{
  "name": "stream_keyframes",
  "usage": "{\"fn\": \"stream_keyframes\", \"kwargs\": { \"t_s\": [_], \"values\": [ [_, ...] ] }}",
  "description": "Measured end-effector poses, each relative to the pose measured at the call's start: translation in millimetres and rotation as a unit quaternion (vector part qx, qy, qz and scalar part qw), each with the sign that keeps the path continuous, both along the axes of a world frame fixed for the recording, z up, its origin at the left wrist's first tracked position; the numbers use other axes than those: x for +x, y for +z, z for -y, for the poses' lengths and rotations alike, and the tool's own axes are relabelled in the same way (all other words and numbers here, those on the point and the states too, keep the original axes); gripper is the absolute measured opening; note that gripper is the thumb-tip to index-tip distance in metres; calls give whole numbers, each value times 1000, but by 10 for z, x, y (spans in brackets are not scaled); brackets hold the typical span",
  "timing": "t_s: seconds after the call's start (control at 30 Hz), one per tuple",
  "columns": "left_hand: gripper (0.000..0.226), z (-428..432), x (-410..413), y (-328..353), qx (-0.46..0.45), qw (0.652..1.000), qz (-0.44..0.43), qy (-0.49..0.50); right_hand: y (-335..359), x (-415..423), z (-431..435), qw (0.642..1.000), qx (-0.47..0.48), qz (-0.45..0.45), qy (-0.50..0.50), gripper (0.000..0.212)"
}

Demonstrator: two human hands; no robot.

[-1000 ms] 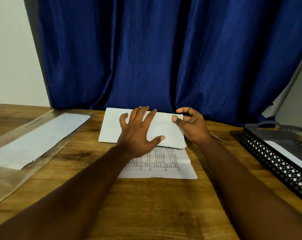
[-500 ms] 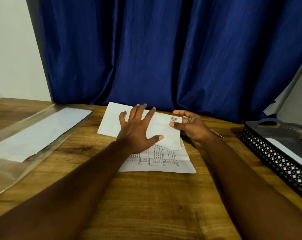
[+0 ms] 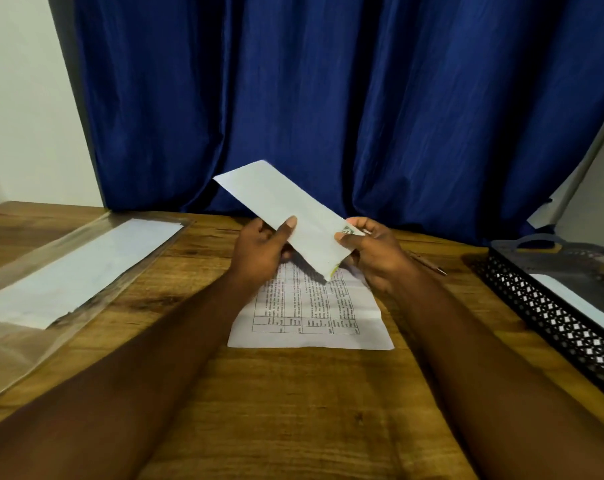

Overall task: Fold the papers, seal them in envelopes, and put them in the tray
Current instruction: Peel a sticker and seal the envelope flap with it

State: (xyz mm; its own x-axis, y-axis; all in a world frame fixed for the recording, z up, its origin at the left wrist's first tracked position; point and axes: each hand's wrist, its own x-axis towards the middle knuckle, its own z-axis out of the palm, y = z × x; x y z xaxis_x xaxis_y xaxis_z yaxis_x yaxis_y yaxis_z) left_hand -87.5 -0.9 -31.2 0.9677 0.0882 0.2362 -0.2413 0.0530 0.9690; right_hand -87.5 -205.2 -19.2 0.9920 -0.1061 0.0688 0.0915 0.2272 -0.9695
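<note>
White envelope [image 3: 286, 206] is held up off the worktop [image 3: 293, 410], above the middle of it, tilted with its far-left corner highest and near-right end lowest. Left hand [image 3: 259, 251] grips its lower long edge, thumb [image 3: 289, 226] on top and the other fingers hidden beneath. Right hand [image 3: 376, 252] pinches the near-right end beside a small stamp-like mark, fingers [image 3: 361, 223] curled round the edge. Printed sheet [image 3: 311, 313] with a table grid lies flat on the worktop right under the hands. Black mesh tray [image 3: 550, 323] sits well apart at the right edge, with a white envelope-like piece [image 3: 577, 303] inside. A pen [image 3: 428, 264] lies between the right hand and the tray. Clear plastic sleeve [image 3: 68, 271] with white sheets inside lies at left. Blue curtain [image 3: 328, 98] hangs behind.
</note>
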Motion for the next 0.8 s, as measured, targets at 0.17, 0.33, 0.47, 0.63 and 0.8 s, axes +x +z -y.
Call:
{"fn": "stream_keyframes", "kwargs": {
  "t_s": [0.17,0.33,0.47,0.63,0.8],
  "values": [
    [15,19,8,28,-16,999,-31,2,56,-61,49,988,-79,-45,125,28],
    [14,67,-15,-29,20,997,-40,-61,73,-53,50,991,-111,-33,70,24],
    [33,97,-48,-61,72,994,-51,-69,-8,-31,-38,989,-144,-1,15,22],
    [34,99,-73,-63,116,989,-45,-82,-15,-30,-26,985,-153,-6,-75,20],
    [34,129,-133,22,146,986,-16,-83,142,-94,21,987,-109,-36,-114,25]
  ]
}}
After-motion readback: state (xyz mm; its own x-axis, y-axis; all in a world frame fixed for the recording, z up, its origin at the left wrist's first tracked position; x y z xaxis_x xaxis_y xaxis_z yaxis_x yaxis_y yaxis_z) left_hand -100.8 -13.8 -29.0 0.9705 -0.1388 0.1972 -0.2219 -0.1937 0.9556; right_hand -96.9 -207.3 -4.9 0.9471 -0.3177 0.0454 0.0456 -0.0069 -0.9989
